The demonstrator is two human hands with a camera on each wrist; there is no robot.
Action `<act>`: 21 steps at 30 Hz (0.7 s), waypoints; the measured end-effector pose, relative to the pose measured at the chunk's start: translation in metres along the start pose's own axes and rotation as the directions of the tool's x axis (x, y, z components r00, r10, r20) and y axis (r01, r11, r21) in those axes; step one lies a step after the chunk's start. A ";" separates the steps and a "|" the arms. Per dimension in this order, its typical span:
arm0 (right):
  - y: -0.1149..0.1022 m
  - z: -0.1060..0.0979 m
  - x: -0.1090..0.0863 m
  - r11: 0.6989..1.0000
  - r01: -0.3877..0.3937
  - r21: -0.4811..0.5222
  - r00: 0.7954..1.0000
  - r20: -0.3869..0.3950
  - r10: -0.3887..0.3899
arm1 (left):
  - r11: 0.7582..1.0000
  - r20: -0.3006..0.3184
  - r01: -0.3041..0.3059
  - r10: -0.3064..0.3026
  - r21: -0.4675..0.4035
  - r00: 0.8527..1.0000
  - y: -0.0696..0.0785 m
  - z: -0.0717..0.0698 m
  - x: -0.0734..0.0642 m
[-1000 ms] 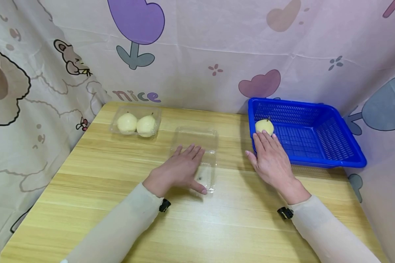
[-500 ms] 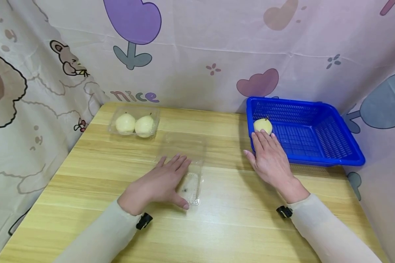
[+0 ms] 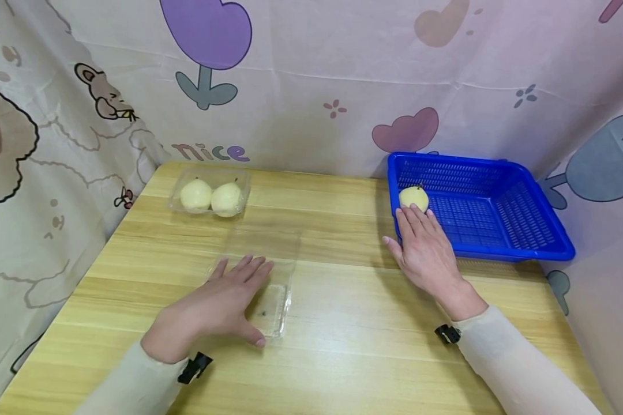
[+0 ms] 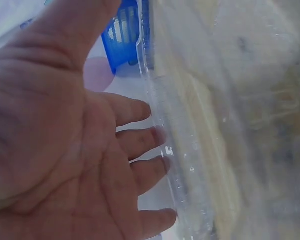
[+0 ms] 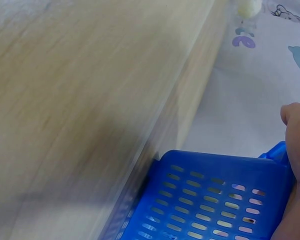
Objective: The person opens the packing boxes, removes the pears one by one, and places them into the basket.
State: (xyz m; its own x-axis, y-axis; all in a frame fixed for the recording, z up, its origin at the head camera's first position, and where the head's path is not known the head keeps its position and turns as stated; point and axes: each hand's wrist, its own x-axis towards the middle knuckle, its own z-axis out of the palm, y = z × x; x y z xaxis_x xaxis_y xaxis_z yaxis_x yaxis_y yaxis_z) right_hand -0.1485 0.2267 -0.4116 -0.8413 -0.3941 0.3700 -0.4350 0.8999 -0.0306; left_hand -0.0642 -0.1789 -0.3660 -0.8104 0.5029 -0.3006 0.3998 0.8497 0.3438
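My left hand (image 3: 213,308), fingers spread and nearly straight, reaches over an opened clear plastic clamshell box (image 3: 276,314); its fingertips touch the box's edge (image 4: 165,145) in the left wrist view. Over the near left rim of the blue basket (image 3: 498,255) lies my right hand (image 3: 430,262), fingers straight, their tips by a pale yellow pear (image 3: 413,198) inside. Whether those fingertips touch the pear cannot be told. The right wrist view shows the basket's slotted wall (image 5: 210,195) and part of the hand.
A second clear clamshell box (image 3: 173,202) with two pears (image 3: 195,196) stands at the table's back left. A printed curtain (image 3: 301,69) hangs behind and beside the wooden table (image 3: 342,357).
My left hand and the opened clamshell box have slid left and toward me across the table. The right hand stays at the basket's rim, and the pears keep their places.
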 end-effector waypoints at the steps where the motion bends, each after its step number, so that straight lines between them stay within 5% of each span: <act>1: 0.000 0.000 0.000 1.000 -0.001 0.000 1.000 0.001 0.001 | 1.000 0.002 0.008 -0.008 -0.004 1.000 -0.002 0.000 -0.004; 10: 0.000 0.000 0.001 1.000 -0.002 0.005 1.000 0.008 0.002 | 0.996 0.006 0.088 -0.088 -0.035 0.996 -0.033 0.000 -0.033; 21: -0.001 -0.002 0.001 1.000 -0.021 -0.002 0.999 0.036 0.021 | 0.967 0.036 0.227 -0.224 -0.114 0.974 -0.095 -0.009 -0.074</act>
State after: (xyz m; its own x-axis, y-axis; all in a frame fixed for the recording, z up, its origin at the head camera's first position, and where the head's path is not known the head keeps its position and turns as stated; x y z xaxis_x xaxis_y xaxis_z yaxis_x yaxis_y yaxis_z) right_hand -0.1485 0.2258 -0.4098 -0.8614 -0.3814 0.3356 -0.4166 0.9083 -0.0369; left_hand -0.0466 -0.2981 -0.3684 -0.8633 0.3054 -0.4018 0.1544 0.9178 0.3658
